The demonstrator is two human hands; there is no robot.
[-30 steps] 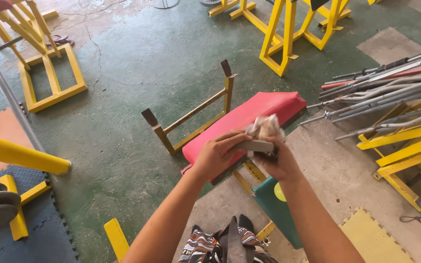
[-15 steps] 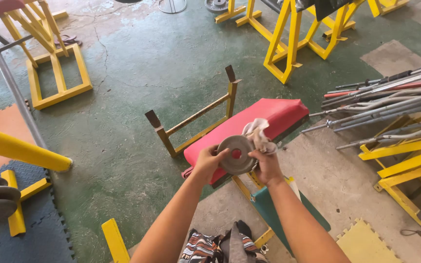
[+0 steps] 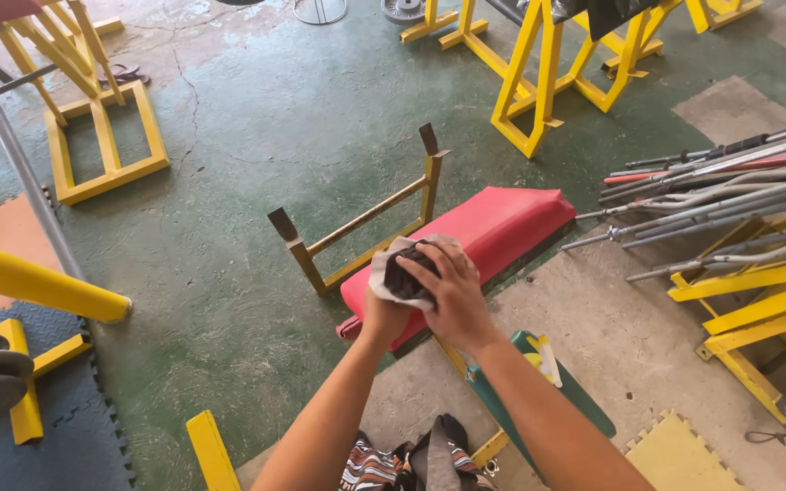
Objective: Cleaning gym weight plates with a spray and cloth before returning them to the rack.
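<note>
The right hand (image 3: 452, 291) is pressing a cloth (image 3: 391, 273) over the small weight plate (image 3: 408, 272); the left hand (image 3: 382, 316) is gripping it beneath. Wiping is underway; steady support is needed.

Weight plate (image 3: 408, 273) mostly under cloth (image 3: 382, 277)

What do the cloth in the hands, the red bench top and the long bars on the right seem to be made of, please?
The cloth looks like soft, pale woven fabric, since it drapes and creases. The red bench top seems vinyl-covered padding: smooth, slightly shiny, rounded edges. The long bars look like bare grey metal, probably steel, dull with worn patches.
</note>
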